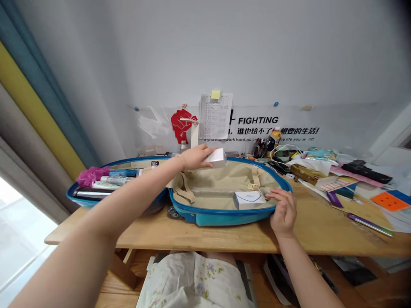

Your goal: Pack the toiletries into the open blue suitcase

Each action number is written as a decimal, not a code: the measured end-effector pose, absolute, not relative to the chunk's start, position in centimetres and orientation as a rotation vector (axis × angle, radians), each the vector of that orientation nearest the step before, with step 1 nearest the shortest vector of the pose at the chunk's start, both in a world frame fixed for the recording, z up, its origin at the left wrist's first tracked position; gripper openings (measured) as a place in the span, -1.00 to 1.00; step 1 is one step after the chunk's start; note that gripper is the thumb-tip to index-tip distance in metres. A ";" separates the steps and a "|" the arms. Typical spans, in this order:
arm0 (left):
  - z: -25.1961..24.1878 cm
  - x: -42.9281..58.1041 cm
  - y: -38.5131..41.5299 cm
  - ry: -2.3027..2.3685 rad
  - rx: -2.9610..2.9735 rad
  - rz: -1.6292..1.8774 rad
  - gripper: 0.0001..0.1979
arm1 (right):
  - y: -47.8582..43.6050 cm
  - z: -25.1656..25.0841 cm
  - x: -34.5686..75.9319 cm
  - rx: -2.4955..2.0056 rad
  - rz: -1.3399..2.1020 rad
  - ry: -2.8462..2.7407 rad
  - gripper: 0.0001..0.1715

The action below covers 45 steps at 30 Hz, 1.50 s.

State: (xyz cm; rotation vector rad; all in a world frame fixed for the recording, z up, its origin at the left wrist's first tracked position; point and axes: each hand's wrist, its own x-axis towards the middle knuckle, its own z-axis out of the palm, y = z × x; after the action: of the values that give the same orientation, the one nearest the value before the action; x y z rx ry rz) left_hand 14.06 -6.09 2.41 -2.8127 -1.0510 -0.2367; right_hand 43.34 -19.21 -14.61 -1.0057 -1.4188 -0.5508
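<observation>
My left hand (194, 158) is closed around a small white box (218, 158), held above the far side of an open blue suitcase (231, 220). At the suitcase's right end, my right hand (284, 211) has its fingers curled over the rim, near a second white box (249, 199) with a blue line that lies inside on the beige lining. Beige straps (184, 192) lie in this half. The suitcase's other half, at the left, holds a pink mesh puff (92, 176), tubes and a dark shiny item; my left forearm hides part of it.
The suitcase lies on a wooden desk (208, 239). To the right are papers, an orange card (390, 201), a pen (369, 224), a cable and a yellow-labelled bottle (274, 139). A printed sheet (215, 116) stands against the wall behind. My lap is below the desk edge.
</observation>
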 end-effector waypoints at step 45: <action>-3.8 15.2 -6.1 -1.359 -3.105 0.632 -0.30 | -19.3 -14.7 43.3 -1.002 -0.538 -1.414 -0.55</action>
State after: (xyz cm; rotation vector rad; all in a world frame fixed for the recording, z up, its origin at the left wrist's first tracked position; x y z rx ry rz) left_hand 15.19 -6.09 -3.80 -3.1051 -1.3588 0.6322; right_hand 43.33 -19.27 -14.70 -1.0016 -1.4135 -0.5377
